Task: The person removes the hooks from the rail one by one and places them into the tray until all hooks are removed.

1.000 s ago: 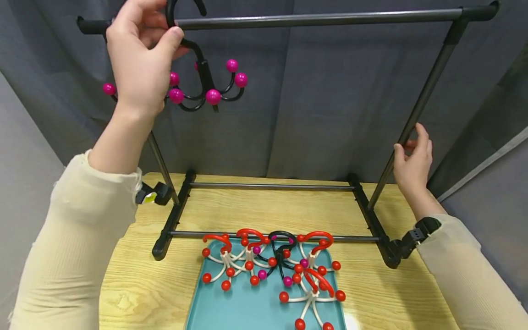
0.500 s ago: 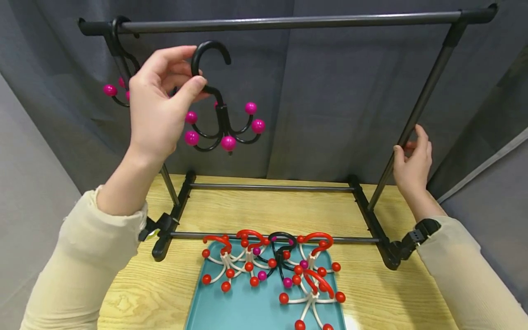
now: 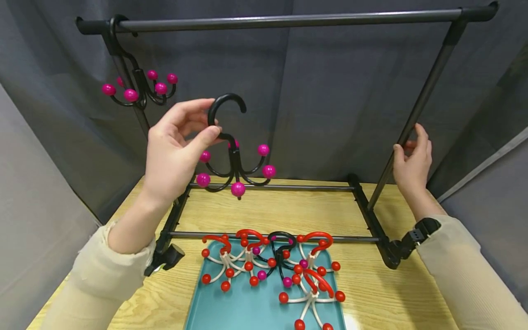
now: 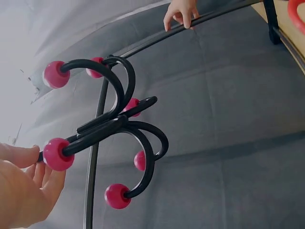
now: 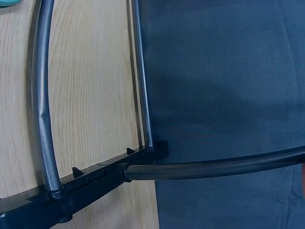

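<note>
My left hand [image 3: 177,151] pinches the neck of a black octopus-style hanger [image 3: 234,160] with bright pink balls on its curved arms. It hangs upright in front of the rack, below the top bar and apart from it. In the left wrist view the hanger [image 4: 102,133] spreads out beyond the fingers. My right hand [image 3: 414,162] holds the rack's right post [image 3: 426,94] between thumb and fingers. Only a sliver of that hand shows at the right wrist view's edge. A matching black-and-pink hanger [image 3: 140,85] hangs at the top bar's left end.
On the table, a teal tray [image 3: 239,307] holds several white hangers with red hooks and balls [image 3: 311,295], plus a black one with pink balls [image 3: 279,257]. The rack's top bar [image 3: 288,21] spans overhead; its lower front bar [image 3: 354,239] crosses behind the tray. Grey curtain [image 3: 330,114] stands behind.
My left hand has come down and to the right from the top bar, carrying the hanger. The hanger on the bar's left end is now uncovered. My right hand stays on the post.
</note>
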The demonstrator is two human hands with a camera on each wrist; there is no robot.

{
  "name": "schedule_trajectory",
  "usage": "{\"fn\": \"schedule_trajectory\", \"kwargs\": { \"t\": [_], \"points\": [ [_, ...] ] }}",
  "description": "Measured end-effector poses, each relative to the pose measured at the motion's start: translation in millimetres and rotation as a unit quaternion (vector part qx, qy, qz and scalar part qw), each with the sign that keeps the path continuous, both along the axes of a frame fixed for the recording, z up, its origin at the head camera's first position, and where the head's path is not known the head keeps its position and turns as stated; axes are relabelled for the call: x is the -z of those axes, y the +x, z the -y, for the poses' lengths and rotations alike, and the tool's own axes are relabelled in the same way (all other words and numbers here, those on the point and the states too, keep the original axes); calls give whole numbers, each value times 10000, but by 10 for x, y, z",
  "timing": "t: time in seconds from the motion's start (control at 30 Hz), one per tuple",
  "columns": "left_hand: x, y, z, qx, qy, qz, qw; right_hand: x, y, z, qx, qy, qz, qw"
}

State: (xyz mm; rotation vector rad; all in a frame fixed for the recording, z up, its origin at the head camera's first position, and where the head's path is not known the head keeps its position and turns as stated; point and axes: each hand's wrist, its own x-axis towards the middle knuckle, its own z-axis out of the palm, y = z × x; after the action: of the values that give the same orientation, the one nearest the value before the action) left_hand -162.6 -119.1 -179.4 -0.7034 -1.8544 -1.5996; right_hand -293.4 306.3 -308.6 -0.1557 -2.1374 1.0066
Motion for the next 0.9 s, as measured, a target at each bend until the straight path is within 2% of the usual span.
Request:
{"fn": "schedule_trajectory", "kwargs": {
  "t": [0.2,0.4,0.57,0.9],
  "points": [
    [190,101,-16,127,-123,396,9991,-4,5,18,9,-6,36,10000],
    [462,221,-36,425,-312,957,9940,-20,5,20,23,-8,4,10000],
    [690,321,-64,782,-394,1508,9847,-21,2,13,7,-20,23,10000],
    [1101,480,-113,1473,-430,2271,9617,-10,2,7,44,-22,44,10000]
  ]
}}
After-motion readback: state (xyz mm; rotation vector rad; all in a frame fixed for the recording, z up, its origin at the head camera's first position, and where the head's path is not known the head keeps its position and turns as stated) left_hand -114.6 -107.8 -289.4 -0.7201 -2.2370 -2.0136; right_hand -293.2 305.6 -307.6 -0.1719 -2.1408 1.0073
